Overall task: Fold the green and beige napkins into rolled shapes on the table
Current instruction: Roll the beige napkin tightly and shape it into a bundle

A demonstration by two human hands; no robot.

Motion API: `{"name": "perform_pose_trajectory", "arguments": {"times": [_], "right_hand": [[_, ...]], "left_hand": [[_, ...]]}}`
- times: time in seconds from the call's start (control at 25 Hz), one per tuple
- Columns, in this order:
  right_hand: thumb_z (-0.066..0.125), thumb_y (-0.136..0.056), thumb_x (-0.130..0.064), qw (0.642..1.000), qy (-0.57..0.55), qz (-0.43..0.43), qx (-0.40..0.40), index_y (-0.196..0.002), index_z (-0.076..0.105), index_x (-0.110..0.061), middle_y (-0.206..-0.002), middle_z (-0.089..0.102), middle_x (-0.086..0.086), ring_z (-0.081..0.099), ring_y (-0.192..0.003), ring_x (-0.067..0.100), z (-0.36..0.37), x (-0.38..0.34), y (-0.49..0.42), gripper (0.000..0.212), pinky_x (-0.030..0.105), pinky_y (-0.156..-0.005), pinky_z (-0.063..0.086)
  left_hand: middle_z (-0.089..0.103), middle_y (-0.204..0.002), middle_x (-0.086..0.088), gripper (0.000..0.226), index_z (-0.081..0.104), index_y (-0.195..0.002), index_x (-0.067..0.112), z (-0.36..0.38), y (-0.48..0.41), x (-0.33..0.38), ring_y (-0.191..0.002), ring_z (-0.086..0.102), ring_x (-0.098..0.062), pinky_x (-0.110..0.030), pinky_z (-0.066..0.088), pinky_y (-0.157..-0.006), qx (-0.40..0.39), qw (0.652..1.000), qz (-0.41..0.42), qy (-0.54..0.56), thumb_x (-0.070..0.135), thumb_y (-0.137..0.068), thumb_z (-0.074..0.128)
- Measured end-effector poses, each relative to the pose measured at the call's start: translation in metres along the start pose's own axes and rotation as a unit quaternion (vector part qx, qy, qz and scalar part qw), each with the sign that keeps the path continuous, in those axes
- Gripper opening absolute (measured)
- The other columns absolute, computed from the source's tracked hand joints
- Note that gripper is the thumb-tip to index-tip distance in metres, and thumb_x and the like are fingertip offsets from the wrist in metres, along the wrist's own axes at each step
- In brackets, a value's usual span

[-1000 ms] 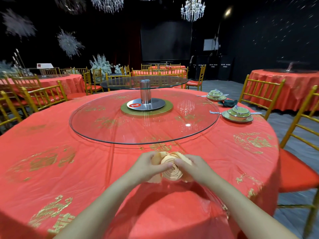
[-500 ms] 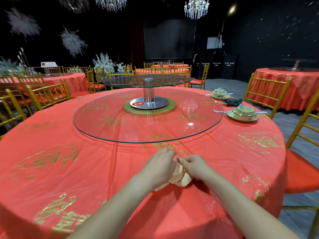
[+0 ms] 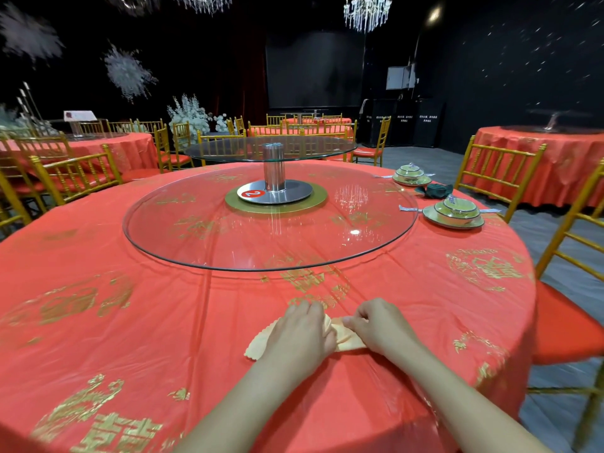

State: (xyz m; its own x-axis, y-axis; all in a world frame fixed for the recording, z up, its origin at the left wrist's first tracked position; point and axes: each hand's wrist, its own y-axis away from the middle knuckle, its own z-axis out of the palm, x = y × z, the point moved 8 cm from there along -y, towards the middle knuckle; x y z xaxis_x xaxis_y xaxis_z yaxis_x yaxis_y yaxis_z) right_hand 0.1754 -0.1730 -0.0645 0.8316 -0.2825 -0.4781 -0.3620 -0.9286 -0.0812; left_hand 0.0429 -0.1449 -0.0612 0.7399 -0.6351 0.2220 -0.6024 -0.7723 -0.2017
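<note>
The beige napkin [image 3: 343, 336] lies on the red tablecloth [image 3: 163, 322] near the table's front edge, mostly covered by my hands; a scalloped corner pokes out at the left. My left hand [image 3: 299, 338] lies over its left part with fingers curled down onto the cloth. My right hand [image 3: 379, 325] pinches a fold of it from the right. A rolled green napkin [image 3: 436, 190] sits far right between two place settings.
A glass turntable [image 3: 271, 223] with a metal post fills the table's middle. Two green covered bowls on plates [image 3: 456, 212] [image 3: 410, 175] stand at the far right. Gold chairs [image 3: 500, 171] ring the table; other red tables stand behind.
The rolled beige rosette seen upright a second ago now lies low on the cloth under both hands, which have moved down and toward the table's edge. The view shifted slightly.
</note>
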Motion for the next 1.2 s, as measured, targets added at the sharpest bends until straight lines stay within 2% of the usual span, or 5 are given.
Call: {"name": "perform_pose_trajectory", "arguments": {"times": [0.44, 0.64, 0.84, 0.96, 1.2], "right_hand": [[0.058, -0.085, -0.047, 0.998, -0.033, 0.027, 0.051, -0.076, 0.055, -0.024, -0.076, 0.057, -0.005, 0.057, -0.084, 0.023, -0.021, 0.007, 0.007, 0.025, 0.033, -0.067, 0.042], [0.059, -0.087, -0.033, 0.971, -0.074, -0.122, 0.191, -0.088, 0.071, -0.021, -0.089, 0.067, -0.004, 0.06, -0.088, 0.021, -0.05, -0.024, 0.026, 0.017, 0.038, -0.081, 0.045], [0.059, -0.078, -0.052, 0.97, -0.055, -0.235, -0.008, -0.126, 0.057, -0.032, -0.123, 0.056, -0.009, 0.053, -0.113, 0.009, -0.003, -0.066, 0.041, 0.052, 0.03, -0.098, 0.041], [0.066, -0.08, -0.049, 0.971, -0.038, -0.237, -0.016, -0.13, 0.052, -0.034, -0.13, 0.05, -0.013, 0.05, -0.118, 0.006, 0.007, -0.065, 0.041, 0.055, 0.025, -0.1, 0.039], [0.058, -0.074, -0.057, 0.977, 0.007, -0.213, 0.024, -0.12, 0.049, -0.035, -0.121, 0.053, -0.017, 0.053, -0.111, 0.007, 0.016, -0.069, 0.04, 0.052, 0.032, -0.088, 0.046]], "left_hand": [[0.038, -0.14, 0.001, 0.063, 0.031, -0.14, 0.022, -0.001, 0.007, -0.004, -0.133, 0.03, -0.024, -0.038, 0.029, -0.103, -0.039, 0.999, -0.001, -0.01, 0.055, -0.089, 0.045], [0.027, -0.15, 0.002, 0.094, 0.013, -0.149, 0.022, -0.011, 0.012, -0.007, -0.138, 0.023, -0.019, -0.036, 0.025, -0.11, -0.021, 0.997, 0.041, 0.069, 0.057, -0.077, 0.063], [0.024, -0.152, 0.0, 0.12, 0.012, -0.149, 0.02, -0.011, 0.026, -0.046, -0.14, 0.02, -0.019, -0.036, 0.023, -0.112, -0.055, 0.996, 0.002, 0.07, 0.073, -0.057, 0.066], [0.038, -0.145, -0.003, 0.134, 0.023, -0.147, 0.017, -0.01, 0.037, -0.078, -0.135, 0.032, -0.022, -0.036, 0.029, -0.109, -0.1, 0.985, -0.056, 0.129, 0.091, -0.039, 0.053], [0.067, -0.096, -0.002, 0.024, 0.055, -0.09, 0.019, -0.02, 0.037, -0.096, -0.097, 0.06, -0.024, -0.032, 0.042, -0.074, -0.036, 0.98, -0.17, 0.099, 0.043, -0.09, 0.05]]}}
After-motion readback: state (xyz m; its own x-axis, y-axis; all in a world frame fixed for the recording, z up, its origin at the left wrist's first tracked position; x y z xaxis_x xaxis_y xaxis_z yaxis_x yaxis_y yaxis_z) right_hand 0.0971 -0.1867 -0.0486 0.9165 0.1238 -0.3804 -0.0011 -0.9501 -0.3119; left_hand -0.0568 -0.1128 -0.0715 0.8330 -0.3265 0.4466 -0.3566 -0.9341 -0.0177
